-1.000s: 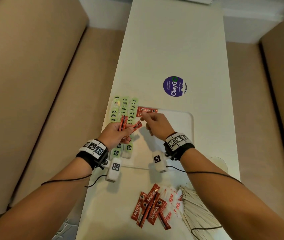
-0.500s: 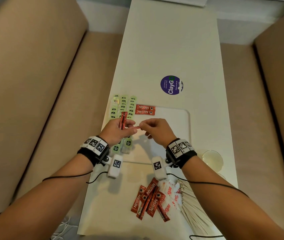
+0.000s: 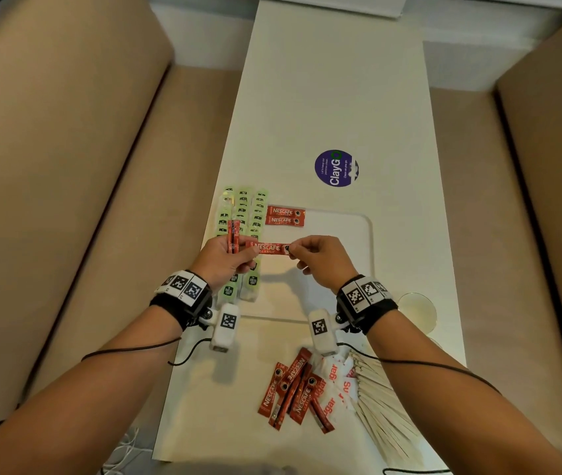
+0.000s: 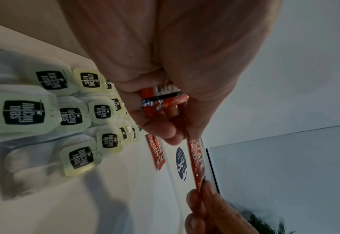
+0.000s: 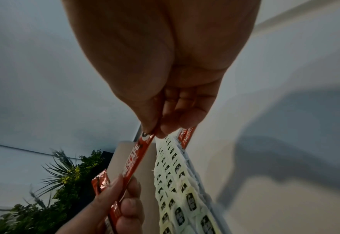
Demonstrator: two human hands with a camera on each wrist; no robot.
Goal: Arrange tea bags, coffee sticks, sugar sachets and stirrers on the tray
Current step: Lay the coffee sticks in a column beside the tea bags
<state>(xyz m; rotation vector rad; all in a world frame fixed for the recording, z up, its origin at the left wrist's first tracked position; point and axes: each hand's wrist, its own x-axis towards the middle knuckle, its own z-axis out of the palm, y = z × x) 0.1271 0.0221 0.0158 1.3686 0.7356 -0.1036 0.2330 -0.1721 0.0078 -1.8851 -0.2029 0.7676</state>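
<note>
Above the white tray both hands hold one red Nescafe coffee stick level between them. My right hand pinches its right end; my left hand pinches its left end and also grips a small bunch of upright coffee sticks. Two coffee sticks lie side by side at the tray's far edge. Green tea bags lie in rows along the tray's left side, also seen in the left wrist view.
Near me on the table lie a loose heap of coffee sticks, sugar sachets and wooden stirrers. A glass dish sits right of the tray, a purple sticker beyond it. Beige sofas flank the table.
My right hand left a second stick at the tray's far edge, came back to my left hand and drew one stick sideways out of the bunch.
</note>
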